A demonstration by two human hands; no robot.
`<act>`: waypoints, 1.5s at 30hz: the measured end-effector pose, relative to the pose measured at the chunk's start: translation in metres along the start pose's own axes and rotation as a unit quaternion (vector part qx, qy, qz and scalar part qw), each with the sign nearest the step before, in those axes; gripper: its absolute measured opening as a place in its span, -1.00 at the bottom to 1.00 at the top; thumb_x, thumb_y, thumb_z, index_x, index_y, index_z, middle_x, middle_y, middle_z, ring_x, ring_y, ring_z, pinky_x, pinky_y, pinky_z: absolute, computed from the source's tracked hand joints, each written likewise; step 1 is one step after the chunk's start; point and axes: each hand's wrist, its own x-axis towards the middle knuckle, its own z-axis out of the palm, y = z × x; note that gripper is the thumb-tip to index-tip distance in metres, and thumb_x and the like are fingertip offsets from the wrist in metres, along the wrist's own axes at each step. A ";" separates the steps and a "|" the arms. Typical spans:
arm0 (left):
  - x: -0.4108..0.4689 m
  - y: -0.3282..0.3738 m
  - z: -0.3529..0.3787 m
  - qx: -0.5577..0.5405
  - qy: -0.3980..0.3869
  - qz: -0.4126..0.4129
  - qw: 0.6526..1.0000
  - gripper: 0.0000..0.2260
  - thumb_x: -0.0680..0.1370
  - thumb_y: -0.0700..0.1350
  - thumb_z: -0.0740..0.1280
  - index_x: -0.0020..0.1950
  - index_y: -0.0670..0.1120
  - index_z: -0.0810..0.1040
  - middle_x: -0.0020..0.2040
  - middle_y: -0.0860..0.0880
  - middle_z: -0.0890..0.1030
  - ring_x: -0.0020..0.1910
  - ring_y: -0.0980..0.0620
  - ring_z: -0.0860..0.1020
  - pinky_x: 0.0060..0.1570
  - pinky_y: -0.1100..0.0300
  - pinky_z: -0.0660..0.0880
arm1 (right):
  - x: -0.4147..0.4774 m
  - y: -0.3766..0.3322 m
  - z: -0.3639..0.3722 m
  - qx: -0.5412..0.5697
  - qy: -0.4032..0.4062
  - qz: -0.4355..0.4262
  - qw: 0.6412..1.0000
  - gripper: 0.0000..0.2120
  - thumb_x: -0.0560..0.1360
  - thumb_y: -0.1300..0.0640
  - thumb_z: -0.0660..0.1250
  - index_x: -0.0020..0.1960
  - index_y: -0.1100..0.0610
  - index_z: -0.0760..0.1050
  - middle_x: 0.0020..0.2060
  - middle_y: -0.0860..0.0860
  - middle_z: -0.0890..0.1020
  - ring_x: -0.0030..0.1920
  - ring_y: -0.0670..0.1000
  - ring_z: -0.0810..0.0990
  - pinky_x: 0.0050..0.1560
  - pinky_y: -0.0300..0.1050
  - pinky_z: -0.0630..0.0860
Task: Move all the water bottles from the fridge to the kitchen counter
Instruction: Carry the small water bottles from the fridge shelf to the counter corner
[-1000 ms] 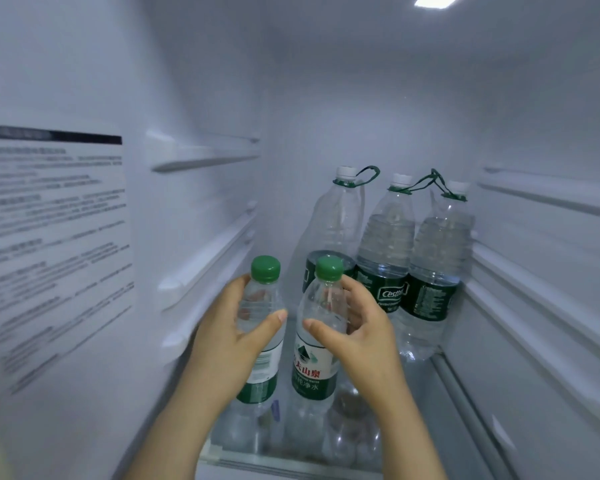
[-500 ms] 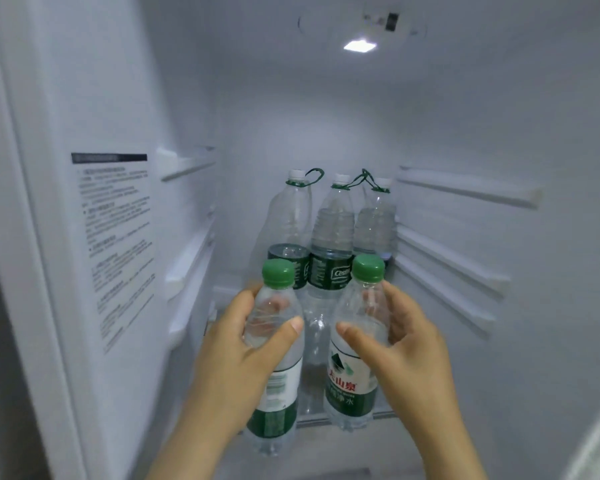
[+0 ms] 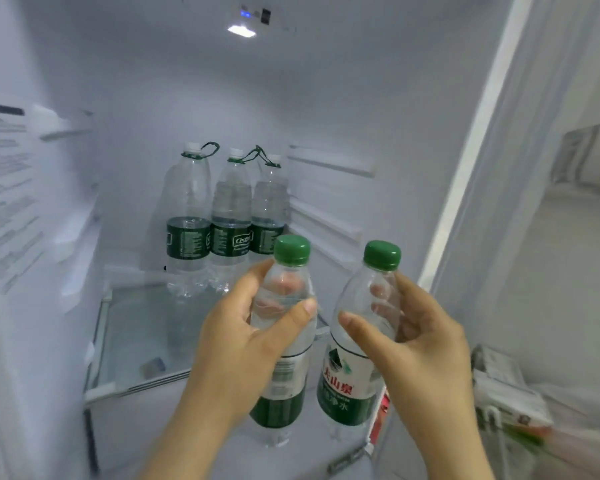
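My left hand (image 3: 246, 337) grips a small clear water bottle (image 3: 284, 368) with a green cap and green label, held upright in front of the fridge opening. My right hand (image 3: 420, 344) grips a second small green-capped bottle (image 3: 357, 375) with a white and green label, just right of the first. Both bottles are off the glass shelf (image 3: 136, 337). At the back of that shelf stand three large clear bottles with white caps, green carry loops and dark green labels: the left large bottle (image 3: 187, 220), the middle large bottle (image 3: 231, 220) and the right large bottle (image 3: 269, 216).
The white fridge walls carry shelf rails on the left (image 3: 70, 216) and right (image 3: 329, 220). A printed label (image 3: 4, 188) covers the left wall. The fridge's right edge (image 3: 465, 188) runs up beside my right hand. Packaged items (image 3: 503, 386) sit at lower right.
Both hands have lifted the two small bottles off the shelf and drawn them back out of the fridge and to the right. The three large bottles have stayed in place.
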 end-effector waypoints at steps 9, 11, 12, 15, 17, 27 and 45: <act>-0.037 0.048 0.070 -0.080 -0.094 0.038 0.992 -0.68 0.37 0.21 0.37 0.09 0.21 0.54 -0.01 0.15 0.68 0.00 0.14 0.65 0.09 -0.02 0.52 | -0.037 -0.032 -0.103 0.005 0.047 -0.014 0.999 -0.57 0.27 0.22 0.57 0.10 -0.05 0.62 -0.07 -0.08 0.73 -0.03 -0.04 0.71 0.02 0.05 0.63; -0.051 0.062 0.089 -0.096 -0.113 0.046 0.988 -0.72 0.36 0.21 0.37 0.04 0.21 0.55 -0.03 0.13 0.69 -0.03 0.13 0.67 0.03 0.03 0.54 | -0.048 -0.040 -0.128 -0.009 0.058 -0.024 0.998 -0.61 0.28 0.24 0.56 0.04 -0.05 0.63 -0.11 -0.09 0.73 -0.06 -0.05 0.72 -0.01 0.01 0.63; -0.059 0.068 0.099 -0.105 -0.122 0.049 0.986 -0.75 0.37 0.19 0.37 0.02 0.21 0.55 -0.05 0.12 0.69 -0.05 0.14 0.67 0.00 0.07 0.54 | -0.055 -0.044 -0.140 -0.017 0.065 -0.028 0.997 -0.63 0.29 0.25 0.55 0.03 -0.06 0.64 -0.12 -0.10 0.73 -0.08 -0.06 0.72 -0.03 -0.02 0.64; -0.084 0.085 0.125 -0.127 -0.147 0.051 0.980 -0.79 0.38 0.14 0.38 0.00 0.20 0.56 -0.06 0.10 0.70 -0.06 0.14 0.67 -0.07 0.17 0.52 | -0.076 -0.051 -0.178 -0.029 0.077 -0.040 0.996 -0.62 0.31 0.30 0.53 -0.09 -0.16 0.65 -0.17 -0.14 0.73 -0.13 -0.10 0.72 -0.13 -0.20 0.64; -0.102 0.094 0.142 -0.142 -0.163 0.050 0.975 -0.74 0.36 0.16 0.40 0.02 0.19 0.56 -0.05 0.09 0.70 -0.04 0.11 0.67 -0.03 0.08 0.54 | -0.092 -0.056 -0.202 -0.038 0.091 -0.039 0.994 -0.56 0.30 0.29 0.54 -0.15 -0.28 0.64 -0.17 -0.19 0.72 -0.13 -0.15 0.71 -0.17 -0.31 0.60; -0.171 0.138 0.226 -0.180 -0.254 0.057 0.949 -0.71 0.35 0.22 0.40 0.05 0.26 0.54 -0.02 0.19 0.67 -0.04 0.21 0.65 -0.04 0.08 0.54 | -0.163 -0.073 -0.308 -0.107 0.207 0.008 0.973 -0.57 0.25 0.21 0.58 -0.09 -0.25 0.55 -0.13 -0.24 0.70 -0.11 -0.20 0.69 -0.21 -0.38 0.57; -0.233 0.178 0.373 -0.280 -0.548 0.087 0.783 -0.70 0.34 0.20 0.47 0.03 0.18 0.60 -0.07 0.18 0.69 -0.10 0.20 0.66 -0.06 0.06 0.57 | -0.263 -0.086 -0.398 -0.323 0.525 0.134 0.776 -0.30 0.25 0.05 0.60 0.35 -0.08 0.46 0.12 -0.14 0.65 0.13 -0.08 0.62 0.12 0.02 0.61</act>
